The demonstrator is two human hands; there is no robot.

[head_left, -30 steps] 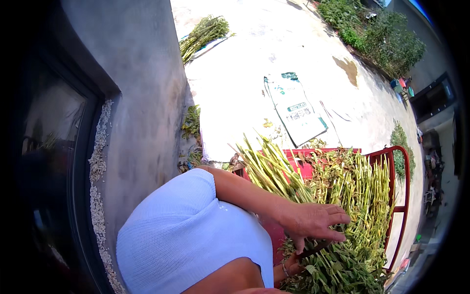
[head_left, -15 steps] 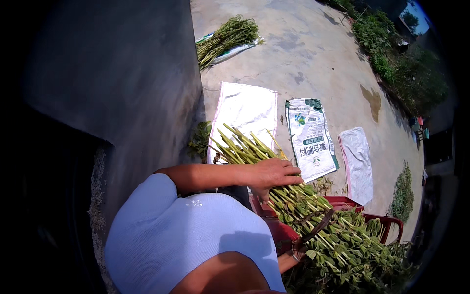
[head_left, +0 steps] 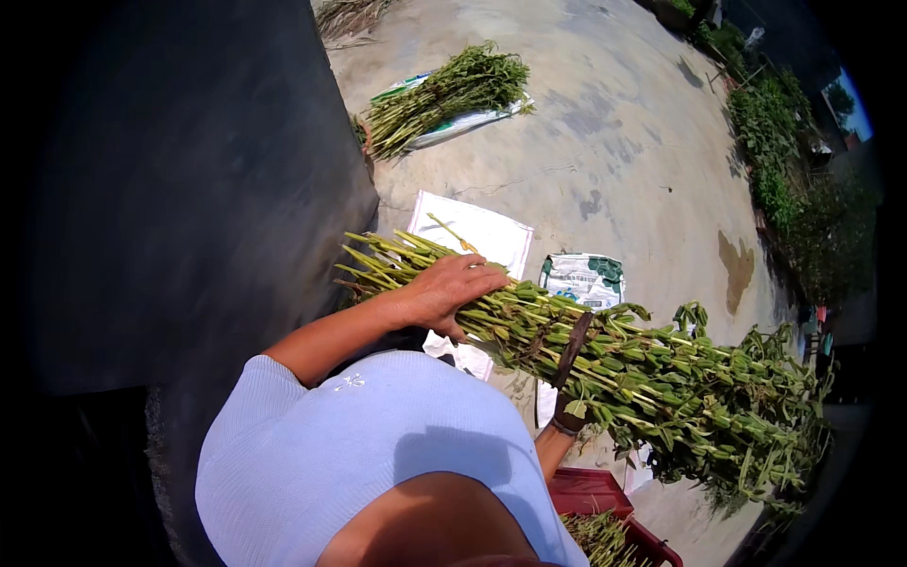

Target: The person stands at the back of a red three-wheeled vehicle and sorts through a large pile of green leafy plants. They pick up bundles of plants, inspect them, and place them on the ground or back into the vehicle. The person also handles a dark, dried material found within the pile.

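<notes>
one bundle (head_left: 619, 367) of green stems, crossed by a dark band (head_left: 573, 352), held aslant before the pale shirt (head_left: 378, 454); bare ends at left, leafy tops at right. left hand (head_left: 458, 291): fingers bent over the stems, thumb on the near side, bundle gripped. right hand (head_left: 570, 414): set by the band at the bundle's near edge; largely hidden by leaf and shadow, so how far its fingers are closed cannot be told. one red cart (head_left: 586, 489): cut off by the lower edge, stems (head_left: 600, 537) partly seen inside. one printed sack (head_left: 583, 277): partly covered by the bundle; green blocks, print too small to be read. one white sack (head_left: 479, 231): partly covered. second bundle (head_left: 453, 93): laid on another sack (head_left: 472, 123). surface: cracked concrete (head_left: 628, 161), marked by a brown stain (head_left: 735, 272); bounded by a dark wall (head_left: 217, 189) at left, greenery (head_left: 770, 156) at right.
</notes>
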